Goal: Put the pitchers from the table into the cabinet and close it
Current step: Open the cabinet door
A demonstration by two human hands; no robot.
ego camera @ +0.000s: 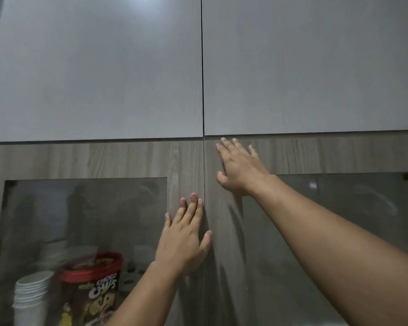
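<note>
A wood-grain cabinet with two glass-paned doors fills the lower half of the view. Both doors sit flush, with only a thin seam between them. My left hand [185, 236] lies flat on the left door [127, 158], fingers spread beside the seam. My right hand [239, 168] presses flat on the upper frame of the right door [327, 154], fingers apart. Neither hand holds anything. No pitcher can be made out through the dark glass.
Behind the left glass pane stand a stack of white paper cups [32, 300] and a red-lidded Choco Chips tub [92, 285]. Two plain grey upper cabinet doors [94, 67] hang shut above. The right pane [353, 220] shows only dim reflections.
</note>
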